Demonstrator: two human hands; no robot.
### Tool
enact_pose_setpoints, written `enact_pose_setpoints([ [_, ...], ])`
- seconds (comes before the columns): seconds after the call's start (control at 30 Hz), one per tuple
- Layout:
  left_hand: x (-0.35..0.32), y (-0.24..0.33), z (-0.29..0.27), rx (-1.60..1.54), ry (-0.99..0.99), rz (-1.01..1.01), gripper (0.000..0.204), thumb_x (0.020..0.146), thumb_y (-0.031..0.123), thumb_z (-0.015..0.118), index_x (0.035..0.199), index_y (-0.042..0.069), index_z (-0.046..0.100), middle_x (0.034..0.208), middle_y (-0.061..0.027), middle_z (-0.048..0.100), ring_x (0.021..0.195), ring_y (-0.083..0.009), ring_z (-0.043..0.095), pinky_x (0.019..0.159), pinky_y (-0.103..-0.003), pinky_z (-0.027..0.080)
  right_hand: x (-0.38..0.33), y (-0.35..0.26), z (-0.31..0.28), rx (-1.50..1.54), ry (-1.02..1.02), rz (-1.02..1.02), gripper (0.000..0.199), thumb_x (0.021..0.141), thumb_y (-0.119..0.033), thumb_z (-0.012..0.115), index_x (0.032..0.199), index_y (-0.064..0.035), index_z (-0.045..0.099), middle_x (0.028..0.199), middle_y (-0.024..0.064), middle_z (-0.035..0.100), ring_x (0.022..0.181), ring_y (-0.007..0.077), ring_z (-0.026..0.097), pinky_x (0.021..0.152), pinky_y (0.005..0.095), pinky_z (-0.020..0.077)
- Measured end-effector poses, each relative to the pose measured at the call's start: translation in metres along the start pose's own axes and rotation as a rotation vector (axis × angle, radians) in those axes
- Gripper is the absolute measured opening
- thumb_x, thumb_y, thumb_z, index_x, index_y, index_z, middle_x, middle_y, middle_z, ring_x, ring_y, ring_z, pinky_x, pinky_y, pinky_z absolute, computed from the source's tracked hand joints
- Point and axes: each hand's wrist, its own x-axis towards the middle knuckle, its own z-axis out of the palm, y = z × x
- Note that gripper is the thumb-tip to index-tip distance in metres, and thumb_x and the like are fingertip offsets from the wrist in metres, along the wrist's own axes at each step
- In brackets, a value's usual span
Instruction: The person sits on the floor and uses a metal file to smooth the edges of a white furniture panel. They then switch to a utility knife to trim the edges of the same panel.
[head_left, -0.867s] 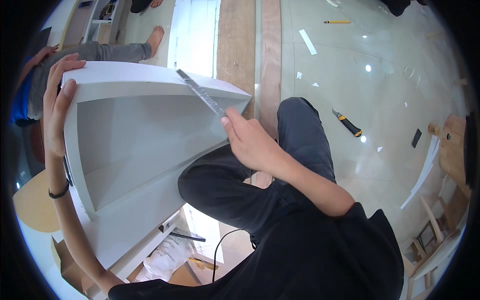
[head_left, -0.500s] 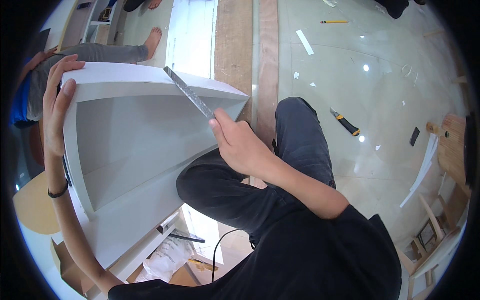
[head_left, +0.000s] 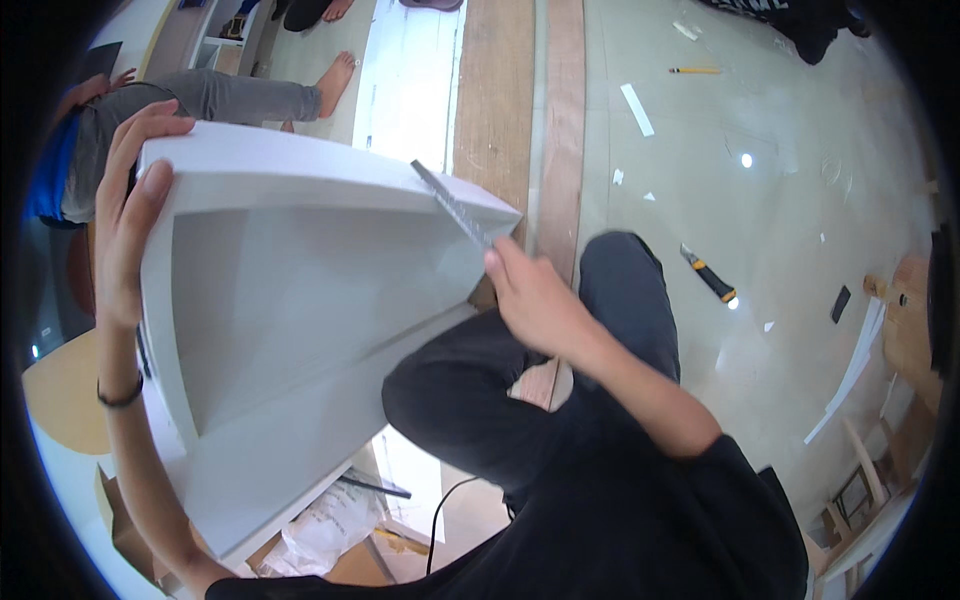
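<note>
A white open-fronted box [head_left: 290, 155], like a cabinet carcass, leans on its side in front of me at the left. My left hand [head_left: 140, 200] is wrapped over its far left corner, thumb on the near face and fingers over the top. In my right hand [head_left: 535, 300] is a flat grey metal file [head_left: 450, 203], gripped by its near end. The file slants up and left across the box's top edge, towards the right end. Whether the whole blade touches the edge I cannot tell.
A utility knife [head_left: 708, 273], a pencil [head_left: 695, 70] and white strips [head_left: 636, 110] lie on the floor at right. Long wooden boards [head_left: 495, 110] run away ahead. Another person's leg [head_left: 260, 98] stretches out at far left. A plastic bag [head_left: 325, 535] lies beneath the box.
My right hand has moved the file rightward along the box's top edge. The whole view has shifted slightly. My left hand keeps its hold on the corner.
</note>
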Motion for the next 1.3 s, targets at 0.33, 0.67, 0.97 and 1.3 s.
enact_pose_setpoints([
  [0.33, -0.01, 0.005, -0.004, -0.147, -0.023, -0.686, 0.078, 0.073, 0.073, 0.053, 0.12, 0.011, 0.062, 0.143, -0.0227, 0.044, 0.13, -0.0386, 0.045, 0.103, -0.058, 0.037, -0.023, -0.02, 0.015, 0.136, 0.04, 0.096, 0.028, 0.106, -0.027, 0.037, 0.11, 0.0003, 0.045, 0.07, 0.0308, 0.059, 0.07, 0.0526, 0.059, 0.062, 0.0574, 0.0437],
  [0.67, 0.004, 0.02, 0.004, -0.33, 0.147, -1.07, 0.058, 0.099, 0.045, 0.047, 0.14, 0.003, 0.047, 0.137, -0.022, 0.052, 0.129, -0.0351, 0.046, 0.103, -0.049, 0.036, -0.094, -0.152, 0.006, 0.375, 0.038, 0.126, 0.036, 0.108, -0.032, 0.035, 0.122, -0.0043, 0.054, 0.06, 0.0013, 0.04, 0.052, 0.0098, 0.04, 0.053, 0.0282, 0.0368],
  [0.97, 0.044, 0.03, 0.001, -0.164, 0.115, -1.411, 0.046, 0.093, 0.037, 0.055, 0.123, 0.002, 0.055, 0.12, -0.0141, 0.058, 0.112, -0.0321, 0.052, 0.098, -0.046, 0.031, -0.094, -0.236, -0.001, 0.194, 0.072, 0.339, 0.04, 0.107, -0.035, 0.036, 0.097, 0.001, 0.049, 0.063, 0.0232, 0.052, 0.06, 0.0417, 0.054, 0.06, 0.0465, 0.0399],
  [1.3, 0.05, 0.025, -0.004, -0.171, 0.088, -1.444, 0.041, 0.092, 0.033, 0.053, 0.117, 0.0, 0.054, 0.111, -0.015, 0.056, 0.106, -0.0333, 0.051, 0.093, -0.046, 0.032, -0.081, -0.257, -0.004, 0.135, 0.061, 0.374, 0.039, 0.107, -0.033, 0.034, 0.094, 0.0013, 0.047, 0.066, 0.0283, 0.054, 0.064, 0.049, 0.055, 0.062, 0.0545, 0.0395],
])
